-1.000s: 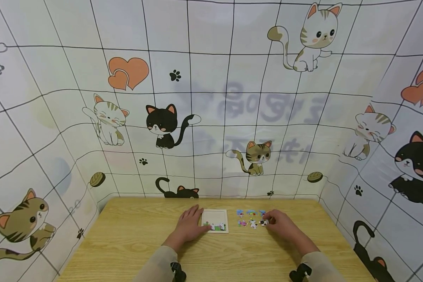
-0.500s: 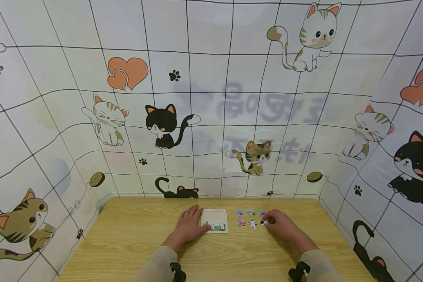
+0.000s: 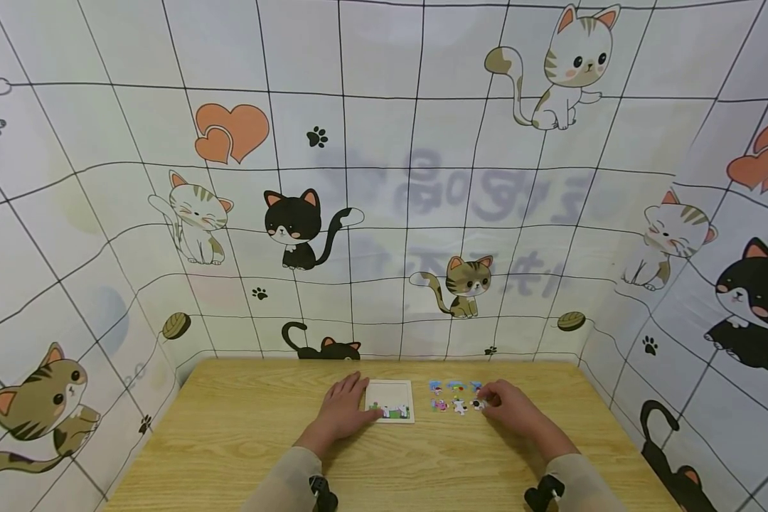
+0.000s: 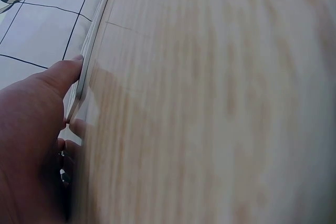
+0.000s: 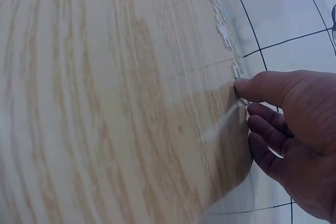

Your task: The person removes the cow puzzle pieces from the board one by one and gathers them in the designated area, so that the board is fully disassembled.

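A small square puzzle tray point(image 3: 389, 392) lies on the table, with a strip of fitted green-and-white pieces point(image 3: 395, 412) along its near side. My left hand point(image 3: 342, 411) rests at the tray's left edge, fingers extended and thumb on the near-left corner; in the left wrist view the thumb point(image 4: 68, 72) presses on the rim. To the right, my right hand point(image 3: 510, 407) pinches a black-and-white jigsaw piece point(image 3: 477, 404) at table level. The right wrist view shows the thumb point(image 5: 257, 87) at that piece's edge and the other fingers curled beneath, partly hiding it.
Several loose jigsaw pieces lie in two rows between tray and right hand, among them a pink piece point(image 3: 439, 405), a white piece point(image 3: 459, 406) and a rainbow piece point(image 3: 456, 386). The wooden table point(image 3: 397, 469) meets a cat-patterned curtain point(image 3: 384, 213) at the back and sides.
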A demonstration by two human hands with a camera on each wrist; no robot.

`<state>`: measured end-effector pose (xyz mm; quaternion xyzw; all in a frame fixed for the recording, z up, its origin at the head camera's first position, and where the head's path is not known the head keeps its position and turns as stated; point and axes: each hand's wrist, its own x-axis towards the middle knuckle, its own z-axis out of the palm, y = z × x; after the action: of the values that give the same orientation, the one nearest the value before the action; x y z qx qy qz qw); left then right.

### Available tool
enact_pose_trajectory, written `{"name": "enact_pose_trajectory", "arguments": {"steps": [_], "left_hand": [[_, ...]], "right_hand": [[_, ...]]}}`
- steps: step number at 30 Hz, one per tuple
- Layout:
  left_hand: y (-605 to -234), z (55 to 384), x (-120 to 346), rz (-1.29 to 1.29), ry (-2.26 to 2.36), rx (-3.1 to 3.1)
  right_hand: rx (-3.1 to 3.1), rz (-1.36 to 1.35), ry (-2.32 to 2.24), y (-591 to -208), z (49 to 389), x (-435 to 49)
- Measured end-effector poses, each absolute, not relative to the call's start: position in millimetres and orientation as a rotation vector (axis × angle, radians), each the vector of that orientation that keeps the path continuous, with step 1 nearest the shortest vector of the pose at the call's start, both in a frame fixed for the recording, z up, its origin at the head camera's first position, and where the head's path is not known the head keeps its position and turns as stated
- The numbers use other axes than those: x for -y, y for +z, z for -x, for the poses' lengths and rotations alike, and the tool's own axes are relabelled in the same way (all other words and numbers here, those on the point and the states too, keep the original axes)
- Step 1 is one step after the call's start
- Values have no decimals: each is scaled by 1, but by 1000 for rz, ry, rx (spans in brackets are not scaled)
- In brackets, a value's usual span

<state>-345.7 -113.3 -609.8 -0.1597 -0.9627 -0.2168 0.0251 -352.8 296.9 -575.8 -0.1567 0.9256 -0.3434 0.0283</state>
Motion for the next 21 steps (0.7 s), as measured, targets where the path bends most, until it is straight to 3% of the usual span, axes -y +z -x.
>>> {"name": "enact_pose_trajectory", "arguments": {"steps": [21], "left_hand": [[-606, 345, 113, 494, -651, 2982]], "right_hand": [[-2904, 417, -1141, -579, 351, -293]]}}
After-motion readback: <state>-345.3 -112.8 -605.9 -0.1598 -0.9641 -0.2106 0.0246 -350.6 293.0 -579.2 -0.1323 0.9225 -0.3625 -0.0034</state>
